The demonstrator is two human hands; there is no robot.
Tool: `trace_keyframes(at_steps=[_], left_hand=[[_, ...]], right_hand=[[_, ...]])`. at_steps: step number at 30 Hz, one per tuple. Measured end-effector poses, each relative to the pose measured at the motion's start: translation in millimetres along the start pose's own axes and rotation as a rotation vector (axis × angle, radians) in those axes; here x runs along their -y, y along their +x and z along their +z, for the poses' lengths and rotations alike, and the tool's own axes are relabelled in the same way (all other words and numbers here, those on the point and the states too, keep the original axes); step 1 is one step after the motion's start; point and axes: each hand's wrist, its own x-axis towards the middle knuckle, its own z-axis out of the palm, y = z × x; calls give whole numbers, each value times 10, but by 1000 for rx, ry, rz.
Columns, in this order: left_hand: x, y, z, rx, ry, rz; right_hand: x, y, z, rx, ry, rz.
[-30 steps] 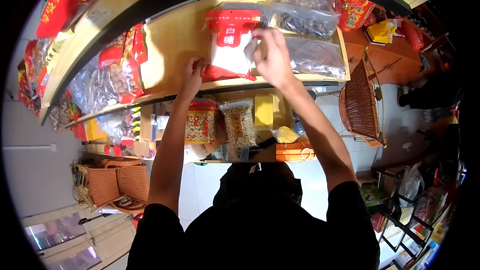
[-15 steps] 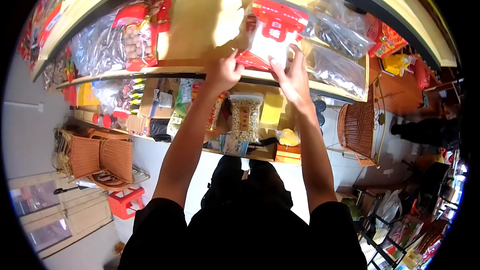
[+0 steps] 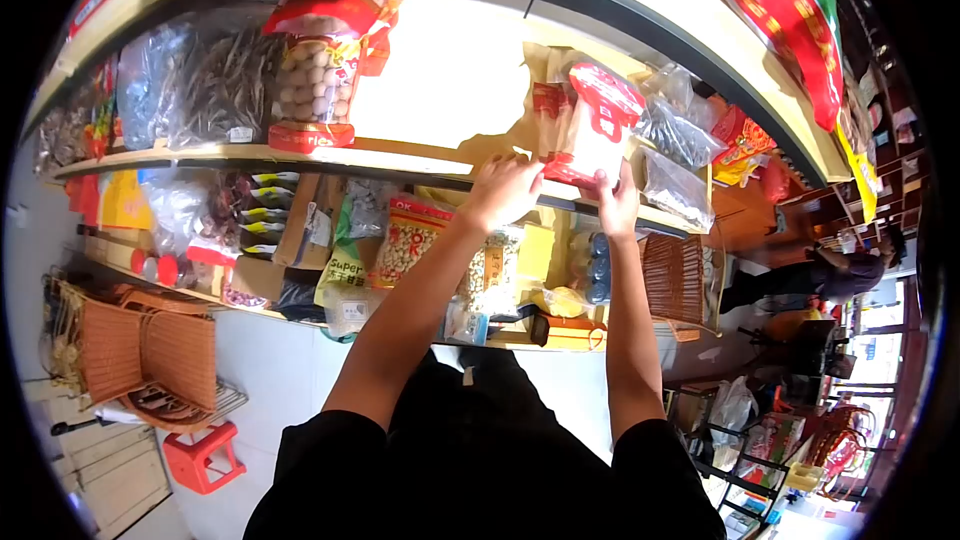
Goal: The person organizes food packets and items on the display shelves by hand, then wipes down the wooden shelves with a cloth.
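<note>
A red and white bag of white sugar (image 3: 603, 130) stands on the upper shelf, leaning slightly. My right hand (image 3: 618, 202) grips its lower right edge, thumb in front. At the bag's lower left corner, my left hand (image 3: 505, 190) has its fingers bent and closed on the red bottom edge; the fingertips are partly hidden. Just behind the sugar, to its left, shows another clear and red package (image 3: 550, 105). Clear bags of dark dried goods (image 3: 675, 185) lie to the right of my right hand.
Left on the upper shelf are a bag of round nuts (image 3: 315, 80) and bags of dark dried food (image 3: 230, 80). The lower shelf holds a popcorn-like snack bag (image 3: 410, 240) and other packets. A wicker chair (image 3: 150, 345), red stool (image 3: 203, 458) and distant person (image 3: 850, 270) are around.
The view has swung, so the shelf and its goods appear shifted. The sugar bag stands more upright and appears farther right, against another package. Both hands remain at its lower edge.
</note>
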Motion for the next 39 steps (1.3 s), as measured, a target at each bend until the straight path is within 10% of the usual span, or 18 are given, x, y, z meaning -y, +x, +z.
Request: trace_keyframes(at_steps=[8,21,26,33,39], left_hand=[[65,-53,-45,9,-144,12],[245,-235,76,-191,-170,243],[-7,-575,-969,-183,-767,133],[-583,-1573,-2950,-533,-845,668],[-812,-1900,-3150,-508,-950,897]], right_hand=[[-144,54,39,0,225,-60],[-363,58,299,-403,-287,-214],[-359,59,309,-435,-318,-243],[-378,33,343,-483,-322,-238],[-313,35,347,-485,-267,-251]])
